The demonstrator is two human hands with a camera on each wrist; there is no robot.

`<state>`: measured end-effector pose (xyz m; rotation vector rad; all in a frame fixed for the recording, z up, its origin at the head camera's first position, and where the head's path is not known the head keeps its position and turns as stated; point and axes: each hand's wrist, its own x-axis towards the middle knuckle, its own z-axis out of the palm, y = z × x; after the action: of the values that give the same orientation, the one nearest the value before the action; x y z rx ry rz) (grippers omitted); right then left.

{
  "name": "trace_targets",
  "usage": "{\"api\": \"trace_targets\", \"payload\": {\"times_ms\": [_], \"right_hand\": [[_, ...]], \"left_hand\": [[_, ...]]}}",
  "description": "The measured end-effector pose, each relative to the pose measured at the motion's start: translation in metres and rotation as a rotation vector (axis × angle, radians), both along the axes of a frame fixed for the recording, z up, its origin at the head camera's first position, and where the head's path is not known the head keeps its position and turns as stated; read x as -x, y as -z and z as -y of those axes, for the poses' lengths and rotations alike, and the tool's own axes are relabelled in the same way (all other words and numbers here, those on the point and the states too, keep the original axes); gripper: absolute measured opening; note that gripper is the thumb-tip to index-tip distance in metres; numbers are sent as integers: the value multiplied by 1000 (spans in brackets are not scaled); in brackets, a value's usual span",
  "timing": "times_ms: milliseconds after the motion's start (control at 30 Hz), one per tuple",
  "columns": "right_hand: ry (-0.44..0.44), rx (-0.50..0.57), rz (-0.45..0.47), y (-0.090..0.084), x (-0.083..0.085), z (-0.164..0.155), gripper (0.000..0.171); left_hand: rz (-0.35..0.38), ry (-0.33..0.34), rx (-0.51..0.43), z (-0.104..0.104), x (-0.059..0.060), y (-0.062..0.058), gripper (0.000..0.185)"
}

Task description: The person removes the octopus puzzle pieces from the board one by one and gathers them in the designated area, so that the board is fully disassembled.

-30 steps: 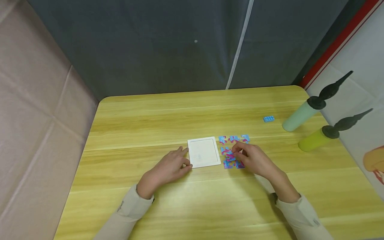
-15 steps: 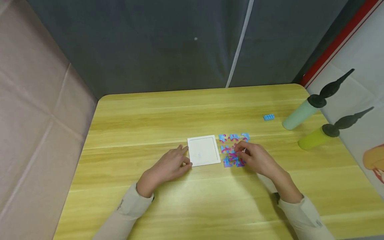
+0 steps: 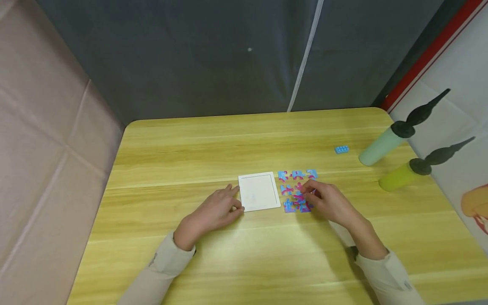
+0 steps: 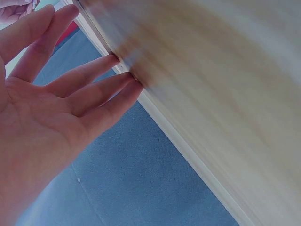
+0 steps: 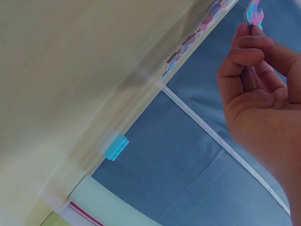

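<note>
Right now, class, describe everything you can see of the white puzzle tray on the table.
The white puzzle tray is a flat square board with a slightly raised rim around a shallow recess, seemingly plastic or card. The recess holds no pieces. It lies flat near the middle of the wooden table. The left hand rests at its left edge with straight fingers, fingertips against the rim. The loose pink and blue puzzle pieces lie just to its right, apart from it.
</note>
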<state>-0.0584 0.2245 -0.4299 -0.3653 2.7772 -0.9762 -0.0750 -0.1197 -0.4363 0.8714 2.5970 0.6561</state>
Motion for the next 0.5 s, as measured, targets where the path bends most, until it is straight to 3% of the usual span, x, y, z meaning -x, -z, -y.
{"api": "trace_targets", "payload": {"times_ms": [500], "right_hand": [[9, -26, -17, 2, -4, -10, 10]], "left_hand": [[0, -3, -4, 0, 0, 2, 22]]}}
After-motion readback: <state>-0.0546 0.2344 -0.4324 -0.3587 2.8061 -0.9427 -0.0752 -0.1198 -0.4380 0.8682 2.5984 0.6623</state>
